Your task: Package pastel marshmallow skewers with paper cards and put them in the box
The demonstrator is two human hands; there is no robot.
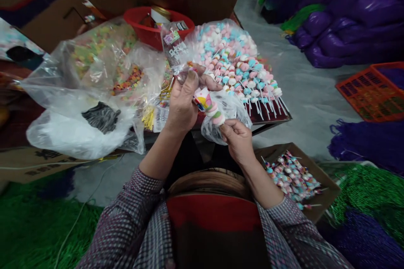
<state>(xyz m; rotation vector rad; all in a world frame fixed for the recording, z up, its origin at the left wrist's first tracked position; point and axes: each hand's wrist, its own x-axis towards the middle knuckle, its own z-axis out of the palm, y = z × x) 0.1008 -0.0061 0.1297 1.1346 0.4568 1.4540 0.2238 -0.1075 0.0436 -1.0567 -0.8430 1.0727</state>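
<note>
My left hand (184, 103) is closed above the table's front edge, gripping a clear plastic bag (173, 46) with white print that sticks up past the fingers. Just below those fingers is a marshmallow skewer (215, 112) in pink, white and green, tilted down to the right. A colourful printed piece (203, 98) covers its upper end, against my left thumb. My right hand (236, 136) pinches the skewer's lower end; its stick is hidden. Behind the skewer hangs a thin translucent plastic bag (235, 107).
Many marshmallow skewers (249, 75) are piled on the table. Large clear bags of gummy candies (104, 54) lie left, near gold twist ties (147, 117). A red basin (142, 23) stands behind. At lower right is a cardboard box (326, 191) of wrapped skewers; an orange crate (353, 96) sits beyond.
</note>
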